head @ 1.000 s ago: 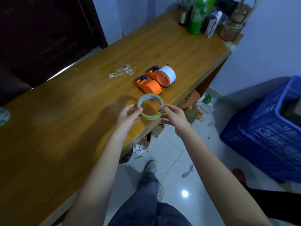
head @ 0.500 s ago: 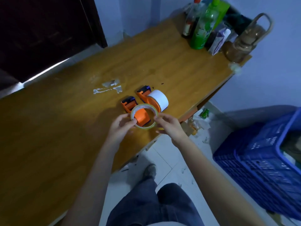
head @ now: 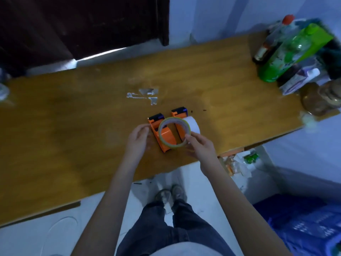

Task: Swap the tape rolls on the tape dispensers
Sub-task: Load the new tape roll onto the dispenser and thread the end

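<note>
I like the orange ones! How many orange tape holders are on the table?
2. The left dispenser lies partly behind the clear tape roll; the right dispenser beside it carries a white roll.

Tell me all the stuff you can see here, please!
table: 1, brown wood, fills the middle
tape holders: 2, orange, side by side at the table's near edge
clear tape roll: 1, yellowish, held over the left holder
white tape roll: 1, on the right holder
tape scraps: a few, whitish, stuck on the table behind the holders
bottles: several, one green, far right corner
carton: 1, white and purple, beside the bottles
jar: 1, brownish, right end
crate: 1, blue, on the floor at right
left hand: open, beside the left holder
right hand: grip on the clear tape roll
legs: 2, dark trousers, below
</note>
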`<state>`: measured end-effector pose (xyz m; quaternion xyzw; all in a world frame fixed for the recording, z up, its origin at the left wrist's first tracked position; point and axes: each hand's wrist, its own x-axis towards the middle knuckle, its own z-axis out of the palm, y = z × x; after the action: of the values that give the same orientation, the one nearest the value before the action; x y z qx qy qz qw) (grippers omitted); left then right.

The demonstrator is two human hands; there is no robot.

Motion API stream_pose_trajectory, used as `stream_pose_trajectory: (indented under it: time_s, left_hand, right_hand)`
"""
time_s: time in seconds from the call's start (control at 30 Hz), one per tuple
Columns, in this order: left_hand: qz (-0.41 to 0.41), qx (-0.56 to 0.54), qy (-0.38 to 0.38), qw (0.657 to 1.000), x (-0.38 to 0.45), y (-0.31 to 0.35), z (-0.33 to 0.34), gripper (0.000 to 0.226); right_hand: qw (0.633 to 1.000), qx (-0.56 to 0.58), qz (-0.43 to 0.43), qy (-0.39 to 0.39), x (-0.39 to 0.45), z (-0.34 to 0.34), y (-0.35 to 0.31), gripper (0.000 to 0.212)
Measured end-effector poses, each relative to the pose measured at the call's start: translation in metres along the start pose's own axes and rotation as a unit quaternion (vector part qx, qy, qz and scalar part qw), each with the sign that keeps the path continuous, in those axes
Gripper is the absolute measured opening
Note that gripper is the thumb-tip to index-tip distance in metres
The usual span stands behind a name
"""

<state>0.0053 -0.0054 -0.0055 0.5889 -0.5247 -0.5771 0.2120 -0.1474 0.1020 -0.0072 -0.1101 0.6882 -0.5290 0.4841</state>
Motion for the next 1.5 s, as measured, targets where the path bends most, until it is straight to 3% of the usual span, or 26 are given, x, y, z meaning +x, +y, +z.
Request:
stream_pose_trajectory:
  time_s: [0.1,0.3,0.47,0.57,0.73,0.87,0.93,1.0,1.17,1.3,1.43,1.5]
  left_hand:
    - [0.07,0.11,0.032,0.991,0.006,0.0,0.011,0.026]
    - [0.056,0.378,0.082,0.921,0.021,0.008,0.04,0.047]
    - [0.002,0.447,0.057,0.892,0.023,0.008,0.056,0.057]
    - [-0.026,0.46,0.05,0.886,0.019,0.01,0.067,0.05]
    - [-0.099,0.312,0.023,0.945,0.017,0.012,0.064,0.026]
    - [-0.156,0.103,0.014,0.982,0.011,0.016,0.044,0.045]
    - [-0.193,-0.015,0.008,0.981,0.007,0.016,0.033,0.048]
    - [-0.22,-0.114,-0.007,0.969,0.004,0.012,0.022,0.037]
    - [-0.244,-0.252,-0.005,0.937,-0.001,-0.01,0.009,0.04]
    - [-0.2,-0.31,-0.025,0.929,-0.008,-0.021,0.007,0.039]
    - [-0.188,-0.337,-0.022,0.922,-0.011,-0.029,0.003,0.06]
    - [-0.16,-0.333,-0.023,0.929,-0.012,-0.032,0.001,0.054]
  right_hand:
    - [1.0,0.002,-0.012,-0.018,0.0,-0.009,-0.008,0.023]
    - [0.999,0.006,-0.033,-0.015,0.006,-0.028,-0.018,0.028]
    - [0.999,0.008,-0.026,-0.023,0.009,-0.041,-0.023,0.018]
    - [0.999,0.006,-0.027,-0.038,0.008,-0.041,-0.025,0.013]
    - [0.999,0.014,-0.021,-0.046,0.005,-0.033,-0.029,0.008]
    - [0.998,0.009,-0.017,-0.058,0.005,-0.026,-0.034,0.011]
    - [0.998,0.005,-0.016,-0.061,0.004,-0.021,-0.034,0.012]
    - [0.997,0.001,-0.012,-0.073,0.003,-0.014,-0.033,0.013]
    - [0.996,-0.026,-0.006,-0.079,0.002,0.005,-0.026,0.018]
    - [0.995,-0.059,-0.005,-0.085,0.001,0.016,-0.026,0.026]
    - [0.992,-0.075,0.001,-0.098,-0.002,0.028,-0.025,0.023]
    - [0.991,-0.087,0.004,-0.098,-0.003,0.035,-0.023,0.024]
